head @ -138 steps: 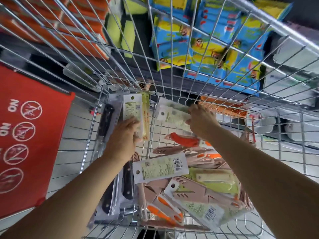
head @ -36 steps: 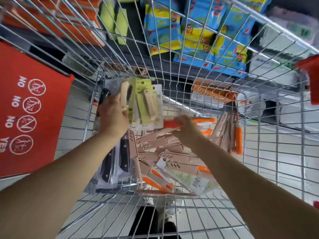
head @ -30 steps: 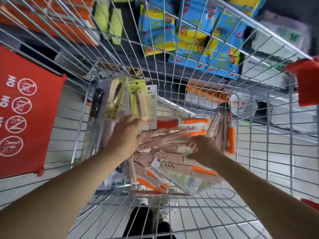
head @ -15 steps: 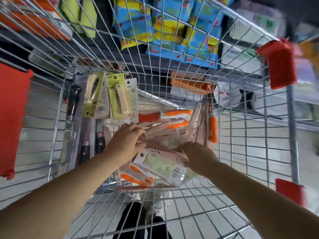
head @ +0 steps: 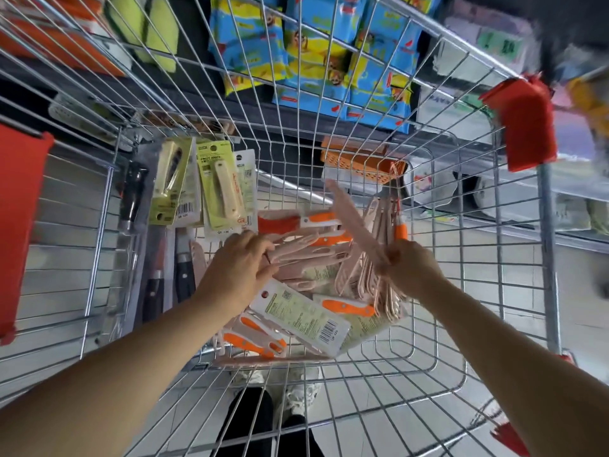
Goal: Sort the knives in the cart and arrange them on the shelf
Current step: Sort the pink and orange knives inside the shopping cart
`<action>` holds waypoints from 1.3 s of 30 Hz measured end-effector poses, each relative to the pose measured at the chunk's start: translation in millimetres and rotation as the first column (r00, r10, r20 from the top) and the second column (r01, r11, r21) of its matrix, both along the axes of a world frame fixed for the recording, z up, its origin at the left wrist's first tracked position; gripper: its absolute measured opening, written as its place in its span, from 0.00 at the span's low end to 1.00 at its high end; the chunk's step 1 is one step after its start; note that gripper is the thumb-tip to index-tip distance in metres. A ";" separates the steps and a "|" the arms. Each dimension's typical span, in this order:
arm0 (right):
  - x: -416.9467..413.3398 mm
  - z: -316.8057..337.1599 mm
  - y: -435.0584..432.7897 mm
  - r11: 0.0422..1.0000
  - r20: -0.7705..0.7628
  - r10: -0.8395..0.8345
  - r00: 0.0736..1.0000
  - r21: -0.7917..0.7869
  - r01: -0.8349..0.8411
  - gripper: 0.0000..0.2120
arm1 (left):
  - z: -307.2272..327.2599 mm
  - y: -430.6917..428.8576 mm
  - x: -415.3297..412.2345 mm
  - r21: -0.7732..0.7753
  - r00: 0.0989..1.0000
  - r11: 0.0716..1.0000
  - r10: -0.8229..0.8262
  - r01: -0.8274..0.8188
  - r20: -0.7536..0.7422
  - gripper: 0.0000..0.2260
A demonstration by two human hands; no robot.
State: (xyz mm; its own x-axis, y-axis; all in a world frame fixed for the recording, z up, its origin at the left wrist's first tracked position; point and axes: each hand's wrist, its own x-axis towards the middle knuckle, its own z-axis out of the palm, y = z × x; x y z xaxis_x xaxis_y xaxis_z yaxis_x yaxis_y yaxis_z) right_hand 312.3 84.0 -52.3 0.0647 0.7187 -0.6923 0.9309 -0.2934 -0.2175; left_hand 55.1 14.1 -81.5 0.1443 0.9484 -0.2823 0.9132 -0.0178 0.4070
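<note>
Moved: right hand [head: 408, 268] has lifted one pale pink plastic-sheathed knife [head: 354, 222] off the heap, clenched round its lower end. It looks light, stiff and smooth, so best held by the handle.
Below the wrists: white-carded orange-handled knives [head: 296, 311].
Left hand [head: 237, 268] rests on the pink heap [head: 306, 255], grasp unclear.
Beyond its fingers: green-carded fruit knives [head: 220, 192], all inside the wire cart [head: 548, 245].

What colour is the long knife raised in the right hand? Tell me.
The long sheathed plastic knife is pale pink; head view.
</note>
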 end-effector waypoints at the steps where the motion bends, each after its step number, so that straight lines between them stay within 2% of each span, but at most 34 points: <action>1: 1.3 -1.4 3.8 0.997 -0.011 -0.077 0.997 0.023 0.077 0.09 | 0.2 -1.4 2.2 -0.025 0.997 0.997 -0.074 0.074 -0.009 0.16; 3: 1.7 -5.0 7.5 0.973 -0.041 -0.224 0.974 0.049 0.226 0.11 | -0.2 -4.3 7.4 -0.069 0.969 0.967 -0.246 0.244 -0.022 0.19; 4: 0.3 -5.4 7.6 0.966 -0.034 -0.248 0.968 0.070 0.250 0.12 | -0.5 -5.6 10.5 -0.089 0.950 0.947 -0.312 0.309 -0.027 0.21; 7: -8.5 -4.5 0.7 0.974 0.080 -0.132 0.988 0.193 0.115 0.16 | -5.7 -8.7 18.1 -0.146 0.898 0.894 -0.435 0.423 -0.059 0.28; 10: -18.6 -4.8 -11.5 0.973 0.023 -0.018 1.000 0.232 0.013 0.20 | -9.0 -9.7 24.0 -0.193 0.862 0.866 -0.489 0.461 -0.135 0.29; 13: -26.9 -9.1 -20.9 0.988 -0.073 0.089 0.993 0.135 -0.078 0.15 | -8.6 -8.4 27.7 -0.286 0.837 0.858 -0.494 0.427 -0.235 0.29; 16: -34.9 -11.3 -24.5 0.983 -0.120 0.151 0.981 0.118 -0.137 0.14 | -4.9 -6.6 28.8 -0.323 0.852 0.868 -0.462 0.378 -0.244 0.27; 18: -40.9 -13.4 -24.0 0.977 -0.135 0.175 0.975 0.144 -0.156 0.15 | -0.7 -3.6 26.5 -0.354 0.894 0.877 -0.407 0.326 -0.186 0.21; 20: -46.7 -15.5 -19.9 0.969 -0.151 0.190 0.970 0.189 -0.161 0.15 | 2.3 0.6 21.4 -0.419 0.958 0.875 -0.283 0.242 -0.037 0.13; 22: -51.2 -16.2 -12.7 0.958 -0.141 0.228 0.964 0.212 -0.195 0.14 | 8.0 6.3 12.5 -0.482 0.972 0.845 -0.223 0.231 0.074 0.10; 27: -65.0 -26.3 -0.8 0.940 -0.086 0.292 0.953 0.212 -0.268 0.18 | 18.9 19.9 -30.0 -0.512 0.982 0.838 -0.160 0.189 0.102 0.07; 30: -70.8 -32.3 4.5 0.947 -0.088 0.218 0.972 0.259 -0.189 0.22 | 26.4 27.6 -56.4 -0.415 0.996 0.907 -0.041 0.072 0.084 0.06; 32: -72.3 -31.2 8.7 0.920 -0.043 0.302 0.952 0.275 -0.279 0.26 | 32.7 32.0 -71.2 -0.289 0.991 0.957 0.071 -0.036 0.111 0.05; 34: -74.3 -27.2 11.0 0.916 -0.038 0.320 0.947 0.267 -0.299 0.26 | 38.2 36.9 -84.9 -0.050 0.980 0.989 0.143 -0.138 0.137 0.04; 36: -79.3 -24.1 12.5 0.929 -0.055 0.273 0.960 0.273 -0.249 0.22 | 42.5 44.4 -96.0 0.155 0.970 0.964 0.192 -0.215 0.149 0.04; 37: -84.0 -22.1 12.9 0.938 -0.082 0.250 0.965 0.269 -0.220 0.20 | 44.1 48.7 -99.4 0.218 0.967 0.947 0.207 -0.236 0.147 0.04; 39: -99.0 -17.4 14.2 0.977 -0.301 0.104 0.948 0.209 -0.041 0.17 | 47.5 57.0 -102.2 0.303 0.969 0.923 0.199 -0.235 0.147 0.04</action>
State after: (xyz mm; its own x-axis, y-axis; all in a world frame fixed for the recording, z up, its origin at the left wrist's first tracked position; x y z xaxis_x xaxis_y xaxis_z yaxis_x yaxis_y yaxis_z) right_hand 213.3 98.2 -69.8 -0.1864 0.8376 -0.5135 0.8257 -0.1497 -0.5438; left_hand -47.1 71.1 -34.0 -0.0620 0.9972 0.0428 0.8582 0.0313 0.5123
